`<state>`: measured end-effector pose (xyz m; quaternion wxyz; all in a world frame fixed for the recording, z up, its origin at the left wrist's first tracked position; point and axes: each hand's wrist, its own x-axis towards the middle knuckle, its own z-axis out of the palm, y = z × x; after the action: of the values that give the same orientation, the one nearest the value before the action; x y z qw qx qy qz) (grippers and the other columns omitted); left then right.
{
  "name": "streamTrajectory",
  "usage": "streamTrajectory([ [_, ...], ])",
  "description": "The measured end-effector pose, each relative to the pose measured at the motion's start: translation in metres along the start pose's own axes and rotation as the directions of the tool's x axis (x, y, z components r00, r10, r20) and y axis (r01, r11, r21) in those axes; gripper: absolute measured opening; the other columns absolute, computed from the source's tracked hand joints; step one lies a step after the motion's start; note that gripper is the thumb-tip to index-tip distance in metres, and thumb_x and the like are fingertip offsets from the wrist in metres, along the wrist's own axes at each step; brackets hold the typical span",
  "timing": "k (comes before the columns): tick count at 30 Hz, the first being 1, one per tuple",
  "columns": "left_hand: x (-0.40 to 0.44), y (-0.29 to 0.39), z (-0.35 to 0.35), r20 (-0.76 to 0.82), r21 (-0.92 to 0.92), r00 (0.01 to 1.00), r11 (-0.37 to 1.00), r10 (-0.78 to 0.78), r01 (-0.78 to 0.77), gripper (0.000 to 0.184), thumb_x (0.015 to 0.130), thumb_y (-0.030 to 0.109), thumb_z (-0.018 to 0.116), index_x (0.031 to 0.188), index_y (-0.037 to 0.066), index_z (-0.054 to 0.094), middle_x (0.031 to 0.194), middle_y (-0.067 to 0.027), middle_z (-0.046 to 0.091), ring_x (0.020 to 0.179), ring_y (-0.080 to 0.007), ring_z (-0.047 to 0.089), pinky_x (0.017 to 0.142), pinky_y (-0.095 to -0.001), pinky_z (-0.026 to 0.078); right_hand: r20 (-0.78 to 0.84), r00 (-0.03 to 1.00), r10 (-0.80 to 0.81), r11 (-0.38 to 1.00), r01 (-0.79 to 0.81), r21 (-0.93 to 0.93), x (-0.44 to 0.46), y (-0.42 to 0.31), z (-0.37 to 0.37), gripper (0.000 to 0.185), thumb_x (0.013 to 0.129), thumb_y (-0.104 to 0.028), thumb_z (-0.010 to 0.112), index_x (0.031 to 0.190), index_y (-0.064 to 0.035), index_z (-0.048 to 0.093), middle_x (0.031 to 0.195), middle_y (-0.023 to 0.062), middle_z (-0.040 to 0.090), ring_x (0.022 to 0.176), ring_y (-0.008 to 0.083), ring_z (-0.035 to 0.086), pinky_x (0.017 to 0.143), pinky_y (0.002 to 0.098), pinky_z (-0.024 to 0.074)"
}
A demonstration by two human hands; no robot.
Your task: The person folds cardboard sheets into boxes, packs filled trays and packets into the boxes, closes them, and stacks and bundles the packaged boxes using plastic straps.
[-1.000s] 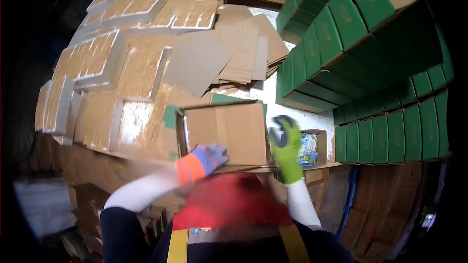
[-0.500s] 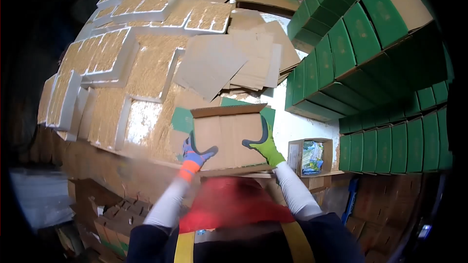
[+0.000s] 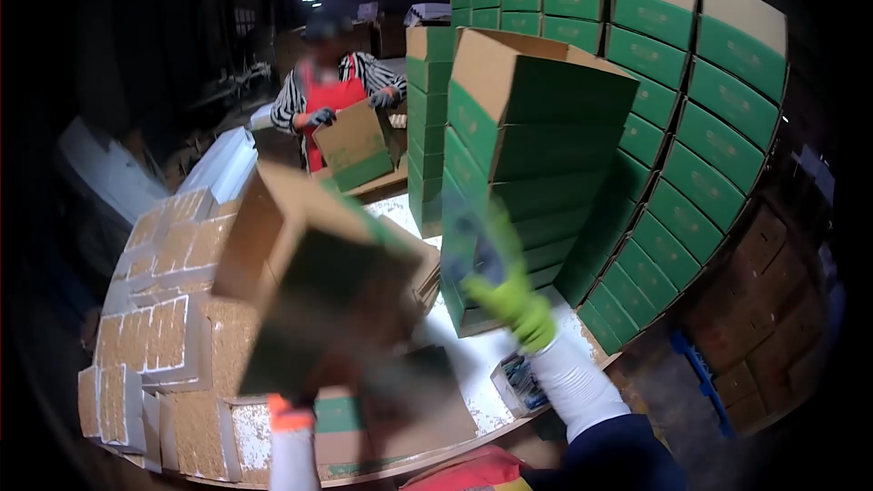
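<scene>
A green and brown cardboard box [image 3: 314,305], blurred and tilted, is up off the table on the left side of my view. My left hand [image 3: 291,413] is beneath its lower edge; only the orange glove cuff shows clearly, and the box hides the fingers. My right hand [image 3: 514,286], in a lime-green glove with dark palm and fingers, is smeared by motion. Its thumb and fingers look spread, in front of the near stack of green boxes [image 3: 473,182]; whether it touches them I cannot tell.
White trays [image 3: 173,345] filled with tan granular material cover the left of the table. More green boxes [image 3: 655,227] rise in tall stacks at the right. A small carton of packets [image 3: 520,384] sits by my right forearm. Across the table, a person [image 3: 336,95] in gloves holds a flattened carton [image 3: 355,145].
My view has swung up, bringing the person opposite into sight. The box has gone from between both hands on the table to a raised, tilted position at left; my right hand has left it.
</scene>
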<state>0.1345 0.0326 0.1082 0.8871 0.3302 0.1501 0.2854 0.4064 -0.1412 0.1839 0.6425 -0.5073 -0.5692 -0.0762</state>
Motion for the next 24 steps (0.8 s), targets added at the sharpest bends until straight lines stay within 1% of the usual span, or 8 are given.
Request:
streamTrajectory([
  [1,0.019,0.015,0.031,0.05,0.04,0.998,0.999,0.029,-0.031,0.05,0.093,0.03,0.053,0.134,0.002,0.045,0.133,-0.0139,0.05,0.12,-0.0271,0.05,0.102,-0.0395,0.041,-0.203,0.943,-0.264,0.954,0.225,-0.197,0.042,-0.031,-0.032,0.057,0.085,-0.004,0.064,0.136,-0.0049,0.038,0.128,0.0089,0.049,0.114,0.0205,0.051,0.095,0.0319,0.0427],
  [3,0.064,0.04,0.097,0.142,0.093,0.988,0.992,0.069,-0.083,0.051,0.093,0.032,0.052,0.134,0.003,0.044,0.133,-0.0137,0.05,0.12,-0.0272,0.049,0.101,-0.04,0.041,-0.626,0.732,-0.269,0.959,0.263,-0.104,0.091,-0.031,-0.121,0.051,0.084,-0.002,0.066,0.13,-0.0046,0.043,0.118,0.0041,0.051,0.095,0.0116,0.056,0.077,0.0242,0.0482],
  [5,0.107,0.058,0.161,0.206,0.12,0.974,0.985,0.094,-0.12,0.053,0.092,0.035,0.051,0.135,0.003,0.043,0.133,-0.0134,0.05,0.121,-0.0274,0.049,0.101,-0.0406,0.041,-0.788,0.599,-0.14,0.99,0.066,-0.126,0.129,0.005,-0.205,0.043,0.086,-0.008,0.065,0.126,-0.0036,0.048,0.111,0.0041,0.056,0.091,0.0096,0.056,0.076,0.0246,0.0474],
  [12,0.231,0.068,0.318,0.181,0.168,0.982,0.982,0.058,-0.089,0.06,0.091,0.043,0.049,0.136,0.005,0.04,0.134,-0.0125,0.048,0.121,-0.0279,0.049,0.099,-0.0426,0.041,-0.457,0.888,0.042,0.979,-0.128,-0.157,0.167,0.146,-0.296,0.044,0.088,-0.022,0.065,0.124,-0.0003,0.053,0.105,0.0046,0.063,0.094,0.012,0.058,0.081,0.0263,0.0466],
  [15,0.257,0.054,0.344,0.119,0.186,0.993,0.981,0.027,-0.049,0.063,0.091,0.047,0.048,0.137,0.005,0.039,0.135,-0.0122,0.048,0.121,-0.0281,0.048,0.099,-0.0435,0.041,-0.602,0.79,-0.112,0.989,0.148,0.01,0.167,0.184,-0.282,0.047,0.087,-0.021,0.065,0.127,0.0008,0.051,0.109,0.0084,0.062,0.094,0.0162,0.058,0.084,0.0287,0.046],
  [19,0.276,0.037,0.36,0.046,0.198,0.999,0.98,-0.001,-0.008,0.066,0.09,0.052,0.046,0.138,0.006,0.037,0.135,-0.0117,0.047,0.122,-0.0284,0.048,0.098,-0.0446,0.041,-0.655,0.754,0.048,0.938,-0.259,-0.23,0.158,0.151,-0.274,0.055,0.089,-0.025,0.062,0.132,0.0031,0.043,0.112,0.0173,0.059,0.095,0.0251,0.06,0.086,0.033,0.0462],
  [22,0.278,0.028,0.364,0.019,0.214,0.999,0.977,-0.031,0.026,0.069,0.09,0.056,0.045,0.138,0.007,0.036,0.136,-0.0113,0.047,0.122,-0.0287,0.048,0.097,-0.0455,0.041,-0.582,0.806,-0.109,0.95,-0.089,-0.301,0.169,0.203,-0.323,0.048,0.092,-0.03,0.058,0.124,0.0038,0.048,0.11,0.0173,0.061,0.1,0.026,0.058,0.087,0.0343,0.0447],
  [24,0.269,0.024,0.358,0.01,0.235,0.998,0.97,-0.069,0.065,0.071,0.09,0.058,0.045,0.139,0.007,0.035,0.136,-0.011,0.046,0.122,-0.0288,0.048,0.097,-0.0461,0.041,-0.572,0.817,-0.075,0.817,-0.278,-0.505,0.154,0.142,-0.283,0.05,0.094,-0.037,0.054,0.123,0.0033,0.049,0.116,0.0199,0.059,0.105,0.0295,0.056,0.092,0.0362,0.0427],
])
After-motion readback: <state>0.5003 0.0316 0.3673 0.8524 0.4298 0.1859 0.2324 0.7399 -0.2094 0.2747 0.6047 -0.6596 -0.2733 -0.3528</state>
